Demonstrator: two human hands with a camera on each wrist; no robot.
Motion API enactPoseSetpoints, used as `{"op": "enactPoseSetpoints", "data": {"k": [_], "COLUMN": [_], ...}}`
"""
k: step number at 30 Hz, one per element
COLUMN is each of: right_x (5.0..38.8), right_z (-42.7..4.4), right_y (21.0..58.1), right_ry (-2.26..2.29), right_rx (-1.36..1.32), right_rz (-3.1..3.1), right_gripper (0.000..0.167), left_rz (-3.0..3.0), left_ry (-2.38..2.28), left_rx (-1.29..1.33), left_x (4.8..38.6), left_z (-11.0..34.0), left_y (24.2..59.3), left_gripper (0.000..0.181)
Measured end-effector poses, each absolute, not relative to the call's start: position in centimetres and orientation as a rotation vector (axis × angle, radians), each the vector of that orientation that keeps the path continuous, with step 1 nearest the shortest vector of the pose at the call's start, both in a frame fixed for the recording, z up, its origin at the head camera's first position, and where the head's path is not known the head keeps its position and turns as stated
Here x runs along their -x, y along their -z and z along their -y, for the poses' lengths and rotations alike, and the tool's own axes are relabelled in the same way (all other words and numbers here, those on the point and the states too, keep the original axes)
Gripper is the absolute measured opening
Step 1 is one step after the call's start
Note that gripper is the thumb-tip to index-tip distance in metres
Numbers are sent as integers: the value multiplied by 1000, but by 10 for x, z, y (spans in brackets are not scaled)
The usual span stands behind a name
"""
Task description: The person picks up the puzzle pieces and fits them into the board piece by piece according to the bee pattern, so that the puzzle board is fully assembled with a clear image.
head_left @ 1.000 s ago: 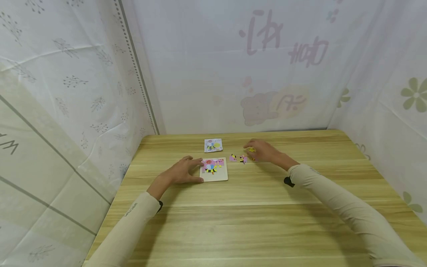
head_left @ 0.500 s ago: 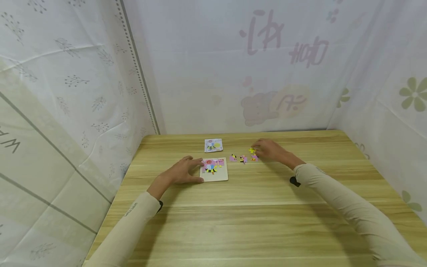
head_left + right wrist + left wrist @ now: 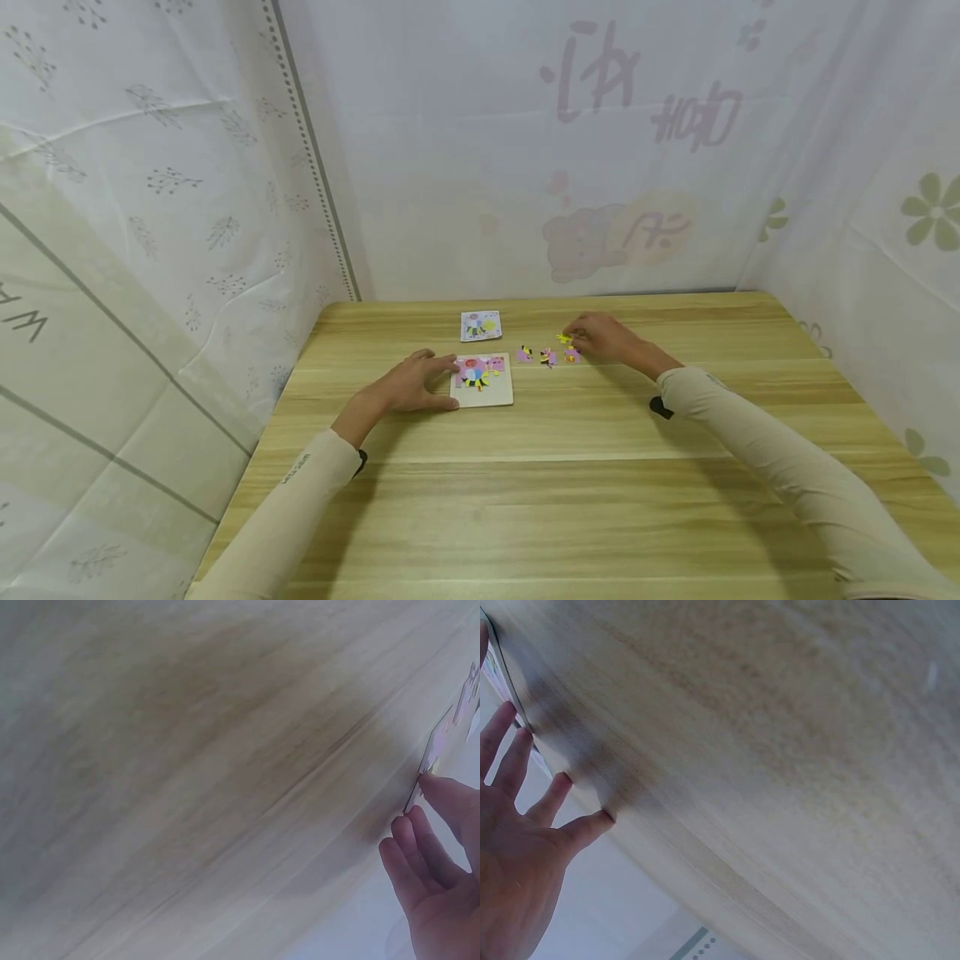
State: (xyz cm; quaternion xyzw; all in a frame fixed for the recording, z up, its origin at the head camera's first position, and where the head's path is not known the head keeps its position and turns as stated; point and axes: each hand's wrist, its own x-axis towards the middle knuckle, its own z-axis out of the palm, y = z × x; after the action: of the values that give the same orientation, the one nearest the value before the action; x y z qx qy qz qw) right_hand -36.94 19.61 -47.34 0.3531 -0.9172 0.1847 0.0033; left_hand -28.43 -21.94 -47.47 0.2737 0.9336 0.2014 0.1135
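Note:
A light wooden puzzle board [image 3: 482, 396] lies on the table in the head view, its upper part filled with pink and yellow-black bee pieces. My left hand [image 3: 411, 383] rests at its left side, thumb and index finger touching the board; the left wrist view shows the fingers spread and fairly straight. Right of the board lie loose puzzle pieces [image 3: 548, 357], pink with yellow and black. At their right end my right hand [image 3: 606, 338] pinches a yellow puzzle piece [image 3: 563, 338] by its edge. In the right wrist view, the thumb [image 3: 448, 801] meets the pieces; the index finger is hidden.
A small printed picture card [image 3: 480, 327] with the bee design lies behind the board. The wooden table [image 3: 480, 500] reaches back to a hanging printed cloth [image 3: 450, 167], with more cloth on both sides.
My right hand has drawn back to the right, uncovering a pink piece and the yellow one. The yellow piece has since shifted slightly left. The left hand and board have stayed put.

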Motion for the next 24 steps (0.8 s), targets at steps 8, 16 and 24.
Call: {"op": "enactPoseSetpoints", "data": {"k": [8,16,24], "right_x": [370,365,357], "right_z": [-187,-175,-163], "right_y": [472,468,466], "right_ry": [-564,-612,-604], "right_rx": [-1146,-1180,-1278], "right_rz": [2860,2850,2779], "right_gripper": [22,23,23], "left_rz": [-2738,-2732,-2730], "left_ry": [-607,-600,-612], "left_rx": [-818,-797,-805], "left_x": [284,283,283], "left_z": [219,219,219], "left_y": [473,473,474], "left_gripper": [71,72,72]}}
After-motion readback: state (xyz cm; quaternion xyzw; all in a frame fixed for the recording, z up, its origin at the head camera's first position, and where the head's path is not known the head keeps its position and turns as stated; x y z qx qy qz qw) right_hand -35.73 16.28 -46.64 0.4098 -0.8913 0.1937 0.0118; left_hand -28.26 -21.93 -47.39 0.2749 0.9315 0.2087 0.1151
